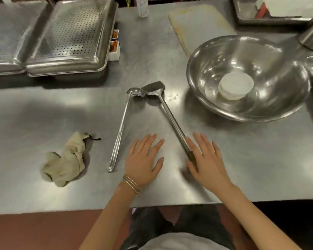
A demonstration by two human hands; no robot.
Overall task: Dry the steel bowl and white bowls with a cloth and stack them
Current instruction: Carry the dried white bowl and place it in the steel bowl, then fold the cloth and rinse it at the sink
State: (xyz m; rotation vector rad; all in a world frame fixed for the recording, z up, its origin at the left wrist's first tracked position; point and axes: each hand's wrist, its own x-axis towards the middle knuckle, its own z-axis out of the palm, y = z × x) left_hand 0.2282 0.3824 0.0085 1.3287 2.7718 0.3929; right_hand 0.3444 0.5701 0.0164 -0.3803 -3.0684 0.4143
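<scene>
Your steel bowl (215, 56) is shiny silver-grey, and the white bowls (236, 86) inside it are plain white. Far to its left, your cloth (65, 163) is cream with a few dark marks. The tray (70, 33), also left of the bowl, shows a regular grid of small dark holes. Just behind the bowl, the cutting board (201, 24) is pale cream with orange-tinted edges.

Long steel ladle (122, 129) and steel spatula (167, 115) cross my reach ahead; bare steel counter (251, 159) runs open toward large steel bowl (271, 109).
</scene>
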